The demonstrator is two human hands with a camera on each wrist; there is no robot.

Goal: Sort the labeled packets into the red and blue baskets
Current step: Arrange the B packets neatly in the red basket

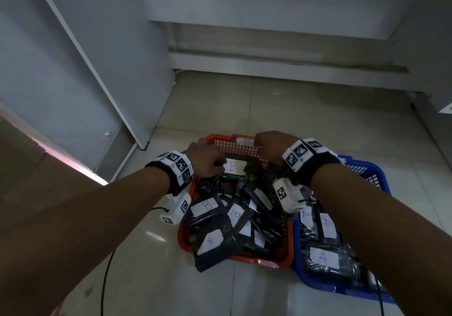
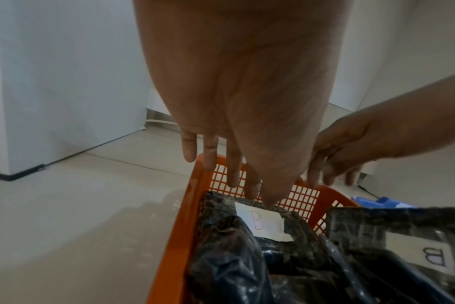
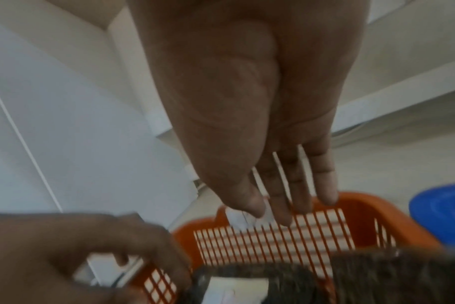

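The red basket (image 1: pixel 269 263) (image 2: pixel 185 226) (image 3: pixel 364 203) on the floor holds several black packets labeled B. To its right, the blue basket (image 1: pixel 318 284) (image 2: pixel 385 200) (image 3: pixel 442 205) holds black packets labeled A. My left hand (image 1: pixel 208 159) (image 2: pixel 260 199) hovers over the red basket's far left corner with straight fingers. Its thumb tip touches the top of a B packet (image 1: pixel 232 166) (image 2: pixel 260 224) leaning against the far wall. My right hand (image 1: pixel 269 144) (image 3: pixel 286 209) hangs with straight fingers just above the far rim and holds nothing.
A white label (image 1: pixel 244 141) sits on the red basket's far rim. One B packet (image 1: pixel 210 249) sticks out over the near left corner. A black cable (image 1: pixel 105 279) runs across the tiled floor. A white panel (image 1: pixel 73 71) stands left, a low ledge (image 1: pixel 269 63) behind.
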